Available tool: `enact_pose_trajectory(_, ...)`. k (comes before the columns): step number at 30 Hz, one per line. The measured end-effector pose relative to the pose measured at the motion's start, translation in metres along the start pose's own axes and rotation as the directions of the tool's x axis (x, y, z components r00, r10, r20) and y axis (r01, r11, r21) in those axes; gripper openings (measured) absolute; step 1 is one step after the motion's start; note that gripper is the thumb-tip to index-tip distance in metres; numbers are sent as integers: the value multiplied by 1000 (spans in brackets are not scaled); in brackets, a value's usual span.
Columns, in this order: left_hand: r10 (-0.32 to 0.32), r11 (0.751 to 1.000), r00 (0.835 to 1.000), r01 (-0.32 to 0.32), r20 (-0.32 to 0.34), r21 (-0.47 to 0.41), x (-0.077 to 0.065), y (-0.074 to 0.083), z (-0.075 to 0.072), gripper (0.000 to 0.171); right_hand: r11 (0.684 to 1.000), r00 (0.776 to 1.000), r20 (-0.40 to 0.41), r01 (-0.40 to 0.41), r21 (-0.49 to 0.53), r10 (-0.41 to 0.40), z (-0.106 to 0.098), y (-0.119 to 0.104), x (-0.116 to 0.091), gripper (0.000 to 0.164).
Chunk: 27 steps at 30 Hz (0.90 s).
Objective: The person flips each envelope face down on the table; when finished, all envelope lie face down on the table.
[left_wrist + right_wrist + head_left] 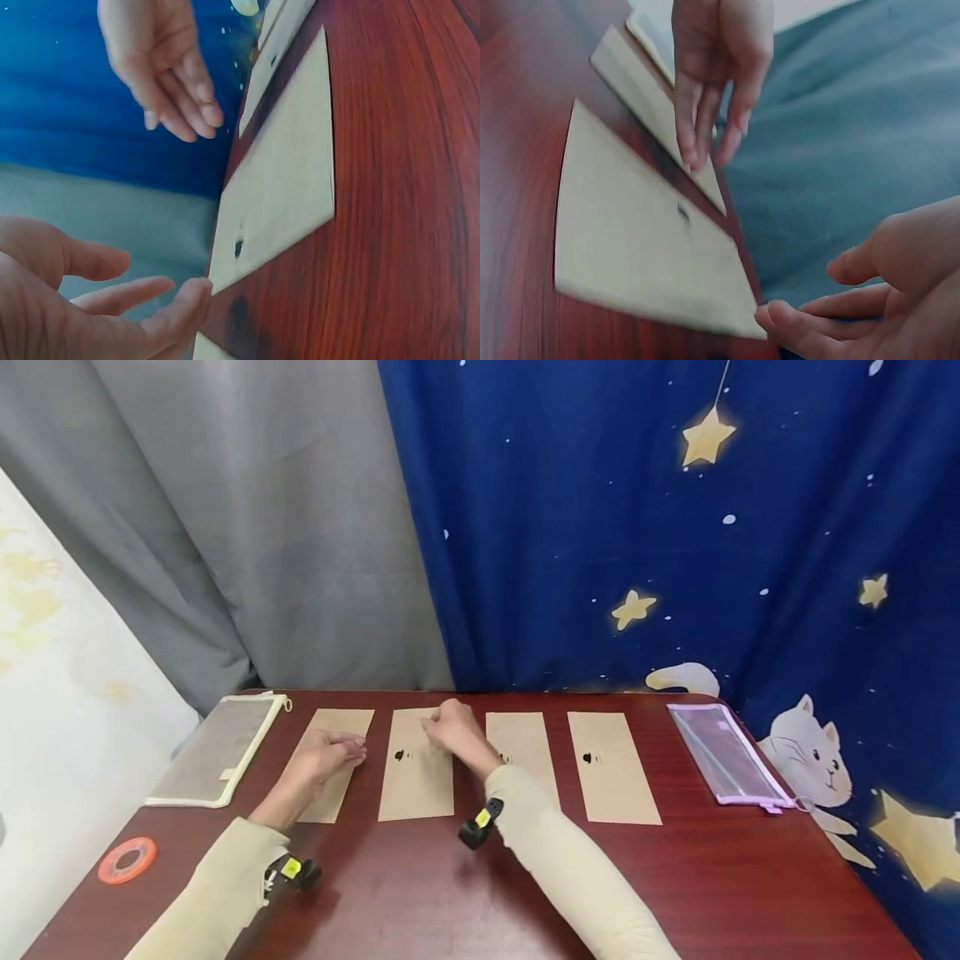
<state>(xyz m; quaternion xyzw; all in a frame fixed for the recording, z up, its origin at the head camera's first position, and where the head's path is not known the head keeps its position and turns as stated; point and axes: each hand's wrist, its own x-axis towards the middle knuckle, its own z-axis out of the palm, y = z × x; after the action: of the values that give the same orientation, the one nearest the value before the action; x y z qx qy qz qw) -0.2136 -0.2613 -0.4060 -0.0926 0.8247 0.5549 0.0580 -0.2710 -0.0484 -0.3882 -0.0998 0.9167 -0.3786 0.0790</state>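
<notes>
Several flat tan kraft-paper rectangles lie in a row on the table, with small black hat prints visible on some. My left hand (322, 762) hovers over the leftmost paper (324, 808), its fingers loosely bent and nothing between them. Over the upper right part of the second paper (408, 789) is my right hand (454, 727), slightly blurred. In the right wrist view, that hand's fingers (847, 304) are relaxed and empty beside the paper's far corner. The third paper (522, 739) is partly hidden by the right forearm, and the fourth paper (617, 777) lies farther right.
A cream-edged zip pouch (217, 752) lies at the table's left edge, with an orange ring (127, 861) nearer the front. On the right side rests a purple-edged zip pouch (729, 752). Grey and blue curtains (570, 527) hang behind the dark red table (405, 893).
</notes>
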Motion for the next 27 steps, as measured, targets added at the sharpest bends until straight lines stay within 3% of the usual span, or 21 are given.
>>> enact_pose_trajectory(4, -48, 994, 995, 56, 89, -98, 1, 9, 16, 43, 982, 996, 29, -84, 168, 80, -21, 31, 1, 30)
enact_pose_trajectory(7, -74, 987, 989, 91, 127, -130, 4, 11, 19, 47, 921, 984, 129, -162, 355, 124, -27, 51, 1, 35)
enact_pose_trajectory(10, -102, 977, 982, 128, 158, -168, 7, 12, 19, 49, 854, 969, 212, -217, 473, 129, -29, 64, 0, 49)
enact_pose_trajectory(14, -142, 963, 970, 181, 197, -198, 7, 11, 18, 50, 782, 952, 285, -260, 566, 111, -22, 68, -2, 49)
enact_pose_trajectory(16, -161, 956, 964, 206, 213, -208, 7, 11, 18, 51, 751, 945, 309, -282, 597, 109, -18, 67, -2, 39)
enact_pose_trajectory(20, -179, 947, 957, 230, 226, -225, 10, 12, 18, 52, 703, 939, 312, -319, 636, 143, -13, 64, 1, 33)
enact_pose_trajectory(24, -191, 951, 957, 235, 217, -201, 15, 14, 18, 51, 709, 948, 258, -313, 633, 188, -10, 60, 3, 22)
enact_pose_trajectory(27, -207, 955, 955, 245, 214, -169, 18, 14, 19, 51, 734, 957, 213, -288, 615, 197, -7, 59, 3, 12)
